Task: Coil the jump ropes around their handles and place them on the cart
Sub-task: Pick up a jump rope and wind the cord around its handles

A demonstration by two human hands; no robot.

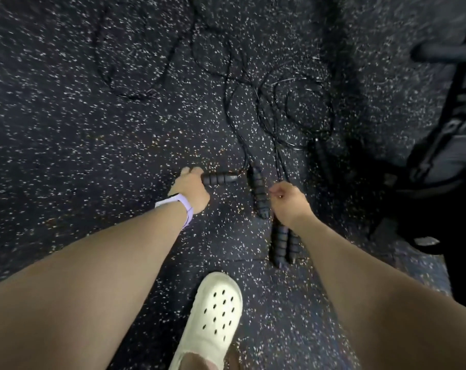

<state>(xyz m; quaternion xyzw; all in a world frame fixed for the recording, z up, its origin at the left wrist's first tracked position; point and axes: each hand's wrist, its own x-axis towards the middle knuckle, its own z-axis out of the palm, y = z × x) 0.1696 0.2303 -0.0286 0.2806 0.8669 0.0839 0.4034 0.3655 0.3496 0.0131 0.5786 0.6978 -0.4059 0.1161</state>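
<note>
Jump ropes (255, 108) are sprawled in black loops on the speckled floor (66, 129). One ribbed handle (219, 178) is gripped at its end by the left hand (190, 189). Thin cord gets pinched by the right hand (289, 201), with two handles (282, 245) dangling side by side below it. Another handle (258, 193) is seen between the hands. A white clog (213, 316) is planted nearby.

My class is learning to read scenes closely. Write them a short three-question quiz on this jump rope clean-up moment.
1. True or false: the left hand grips a ribbed handle.
2. The pair of handles lies: A) on the speckled floor, B) in a bag, C) on the white shoe.
3. Fill in: the black cords lie ___ on the floor.

Key: 1 true; 2 A; 3 tangled.
</note>
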